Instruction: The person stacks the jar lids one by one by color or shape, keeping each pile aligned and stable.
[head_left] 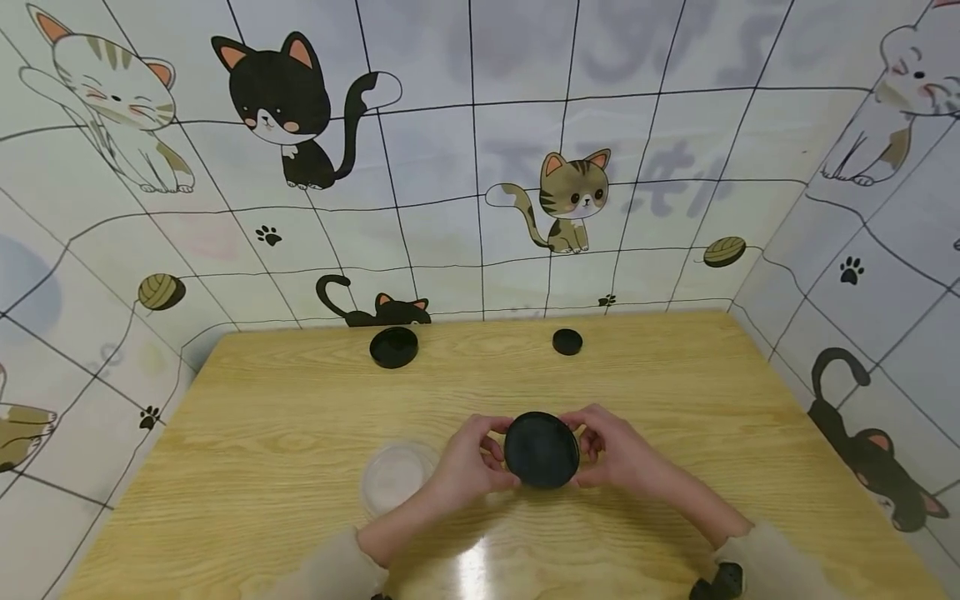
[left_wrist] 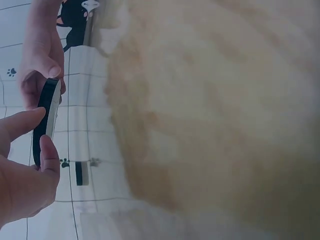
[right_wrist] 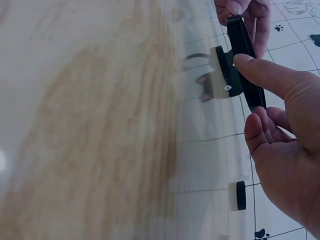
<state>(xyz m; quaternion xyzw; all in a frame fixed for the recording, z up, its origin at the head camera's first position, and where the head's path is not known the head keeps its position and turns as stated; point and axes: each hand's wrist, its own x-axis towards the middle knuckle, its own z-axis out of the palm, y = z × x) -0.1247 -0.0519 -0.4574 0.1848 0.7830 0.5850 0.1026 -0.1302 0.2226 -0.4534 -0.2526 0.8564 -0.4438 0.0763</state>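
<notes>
Both hands hold a round black lid (head_left: pixel 542 450) between them, close over the wooden table in the head view. My left hand (head_left: pixel 474 458) pinches its left edge with thumb and fingers. At the opposite edge my right hand (head_left: pixel 611 446) grips it with thumb and curled fingers. The lid (left_wrist: pixel 46 95) appears edge-on in the left wrist view, with a pale strip along one side. In the right wrist view the same black lid (right_wrist: pixel 244 37) stands tilted, the right thumb on its side. A clear round dish (head_left: pixel 390 479) lies by the left forearm, which partly covers it.
At the table's (head_left: pixel 285 433) back edge sit a larger black round dish (head_left: pixel 393 347) on the left and a small black disc (head_left: pixel 567 342) to the right. A cat-patterned wall covering (head_left: pixel 435 167) encloses the back and sides.
</notes>
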